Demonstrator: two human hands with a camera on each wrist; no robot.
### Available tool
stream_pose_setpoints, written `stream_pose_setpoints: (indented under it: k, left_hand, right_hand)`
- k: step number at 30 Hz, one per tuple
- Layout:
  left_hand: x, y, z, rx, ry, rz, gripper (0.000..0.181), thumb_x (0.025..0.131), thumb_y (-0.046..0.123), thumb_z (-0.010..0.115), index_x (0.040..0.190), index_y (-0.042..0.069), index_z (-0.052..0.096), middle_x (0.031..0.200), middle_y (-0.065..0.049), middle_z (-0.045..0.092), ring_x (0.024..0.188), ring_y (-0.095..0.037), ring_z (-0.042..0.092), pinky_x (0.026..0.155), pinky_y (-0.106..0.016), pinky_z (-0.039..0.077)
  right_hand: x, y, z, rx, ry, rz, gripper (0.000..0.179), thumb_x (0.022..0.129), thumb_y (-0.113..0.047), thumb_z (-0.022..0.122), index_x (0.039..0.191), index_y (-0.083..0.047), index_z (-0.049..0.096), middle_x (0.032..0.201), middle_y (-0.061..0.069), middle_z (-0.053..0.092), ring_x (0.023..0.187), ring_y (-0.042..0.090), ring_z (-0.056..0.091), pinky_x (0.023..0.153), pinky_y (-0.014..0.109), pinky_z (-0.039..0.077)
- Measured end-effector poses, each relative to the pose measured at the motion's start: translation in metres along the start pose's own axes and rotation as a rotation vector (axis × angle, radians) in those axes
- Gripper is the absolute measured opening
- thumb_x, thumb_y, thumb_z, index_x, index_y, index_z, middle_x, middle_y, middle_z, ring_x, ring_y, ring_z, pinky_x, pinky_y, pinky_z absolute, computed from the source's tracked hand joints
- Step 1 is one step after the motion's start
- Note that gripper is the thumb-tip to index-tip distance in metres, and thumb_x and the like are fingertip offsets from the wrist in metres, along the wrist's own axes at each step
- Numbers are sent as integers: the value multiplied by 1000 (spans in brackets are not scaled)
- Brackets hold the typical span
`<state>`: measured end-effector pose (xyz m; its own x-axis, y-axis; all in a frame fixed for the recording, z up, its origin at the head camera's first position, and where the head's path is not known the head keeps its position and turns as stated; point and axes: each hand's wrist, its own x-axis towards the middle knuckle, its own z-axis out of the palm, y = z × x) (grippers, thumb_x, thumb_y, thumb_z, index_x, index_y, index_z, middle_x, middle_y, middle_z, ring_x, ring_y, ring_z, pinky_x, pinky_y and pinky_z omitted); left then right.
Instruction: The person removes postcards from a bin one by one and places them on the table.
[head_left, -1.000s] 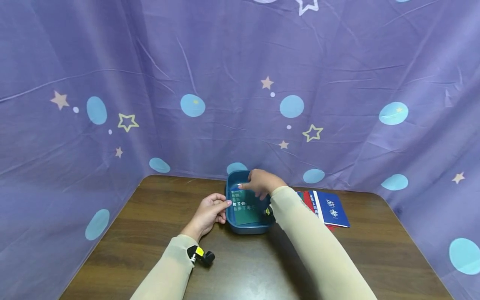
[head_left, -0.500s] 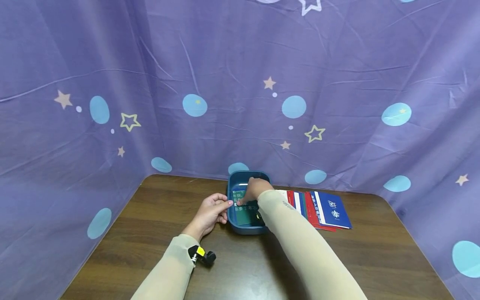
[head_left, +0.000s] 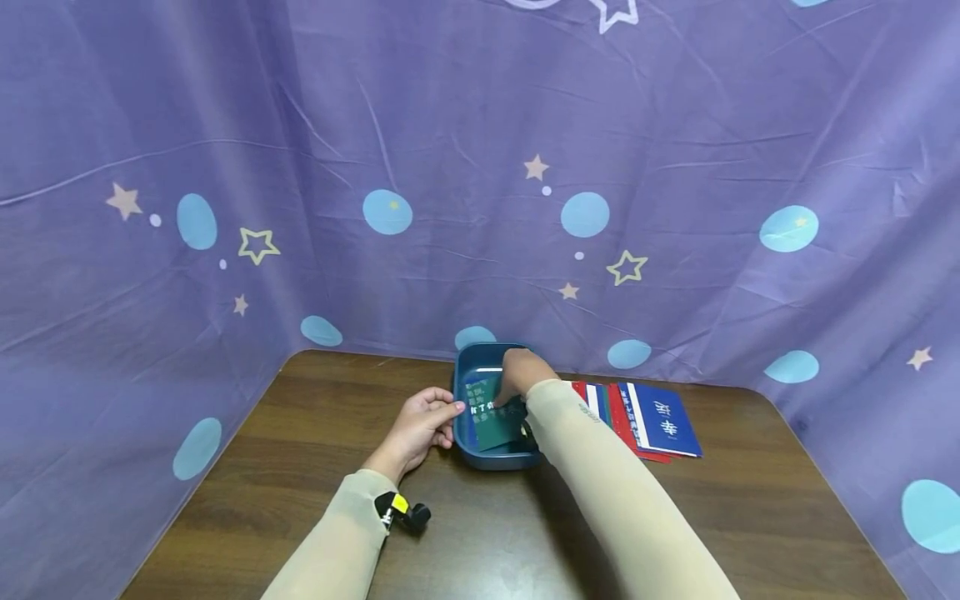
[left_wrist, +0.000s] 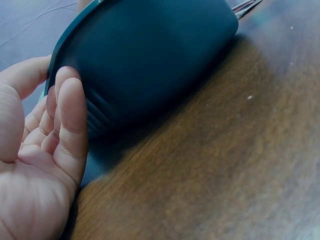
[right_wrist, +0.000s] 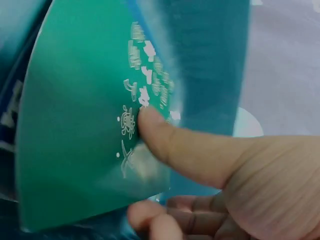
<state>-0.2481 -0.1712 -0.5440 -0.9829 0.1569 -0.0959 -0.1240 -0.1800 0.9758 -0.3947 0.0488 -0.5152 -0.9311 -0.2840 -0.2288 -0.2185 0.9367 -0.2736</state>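
A dark teal plastic bin stands on the table in front of me. My left hand grips its left rim, thumb over the edge and fingers against the outer wall, as the left wrist view shows. Inside the bin is a green card with white and pale lettering. My right hand reaches into the bin and pinches this card, its thumb on the printed face and fingers at the lower edge. In the right wrist view the card stands tilted and bowed. Something dark blue with white lettering shows behind it.
Right of the bin, a fanned row of red, white, green and blue cards lies on the wooden table, with a blue card at its right end. A purple patterned curtain hangs close behind the table.
My right hand went deeper into the bin and leftward, then drew slightly back to the right. The green card has shifted a little with it, baring a blue strip. My left hand stays put.
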Motion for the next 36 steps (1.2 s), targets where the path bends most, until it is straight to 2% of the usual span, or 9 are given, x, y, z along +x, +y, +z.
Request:
stream_pose_setpoints:
  k: [4, 7, 9, 12, 15, 17, 21, 26, 36]
  left_hand:
    - [0, -1, -1, -1, 4, 1, 19, 108, 9, 75, 116, 7, 58, 72, 4, 67, 52, -9, 62, 48, -22, 57]
    - [0, -1, -1, -1, 7, 1, 19, 108, 9, 76, 116, 7, 58, 72, 3, 68, 52, -9, 62, 48, -22, 57]
    - [0, -1, -1, 0, 12, -1, 19, 108, 9, 76, 116, 8, 58, 72, 3, 67, 52, -9, 62, 48, -22, 57]
    - [0, 0, 0, -1, 21, -3, 19, 108, 8, 76, 116, 8, 58, 72, 3, 68, 51, -9, 62, 47, -22, 56]
    - [0, 0, 0, 0, 24, -7, 19, 108, 8, 76, 115, 8, 59, 72, 3, 68, 51, -9, 62, 47, -22, 56]
    - [0, 0, 1, 0, 24, -9, 19, 108, 7, 76, 115, 8, 59, 72, 3, 68, 51, -9, 62, 47, -22, 56]
    - [0, 0, 1, 4, 24, -9, 19, 107, 8, 76, 115, 8, 58, 71, 3, 68, 51, -9, 61, 47, -22, 56]
    - [0, -1, 2, 5, 29, -7, 20, 107, 9, 76, 115, 8, 58, 71, 3, 68, 51, -9, 61, 47, -22, 56]
    - [1, -1, 1, 22, 27, -1, 20, 108, 10, 76, 116, 7, 58, 72, 2, 68, 52, -9, 61, 48, -22, 56]
  right_hand:
    - [-27, -6, -29, 115, 10, -8, 49, 80, -24, 106, 112, 2, 79, 100, 13, 80, 80, 25, 77, 72, 40, 69]
    - [-43, -3, -47, 216, 14, -36, 34, 88, -21, 100, 87, -4, 71, 79, 6, 68, 71, 20, 67, 68, 35, 62]
    - [-53, 2, -54, 308, 29, -65, 45, 93, -20, 96, 72, -10, 57, 68, 0, 50, 63, 16, 52, 61, 32, 50]
    - [-72, 11, -63, 468, 39, -86, 55, 102, -18, 86, 70, -18, 42, 65, -7, 33, 60, 13, 38, 60, 30, 38]
    - [-89, 23, -69, 594, 83, -108, 33, 107, -15, 80, 82, -6, 60, 71, -5, 46, 66, 11, 47, 65, 27, 46]
    - [-96, 36, -71, 631, 119, -124, 20, 108, -15, 78, 106, 4, 73, 81, 2, 66, 76, 12, 61, 73, 28, 57]
    - [-111, 60, -74, 671, 156, -82, 49, 110, -21, 78, 148, 7, 67, 127, 21, 82, 116, 30, 80, 108, 46, 65]
    - [-127, 90, -77, 683, 179, -15, 59, 113, -29, 74, 157, 7, 59, 145, 30, 74, 143, 48, 67, 123, 63, 54]
    - [-149, 128, -76, 616, 251, 22, 55, 113, -31, 72, 152, 7, 64, 146, 33, 72, 143, 53, 65, 120, 67, 55]
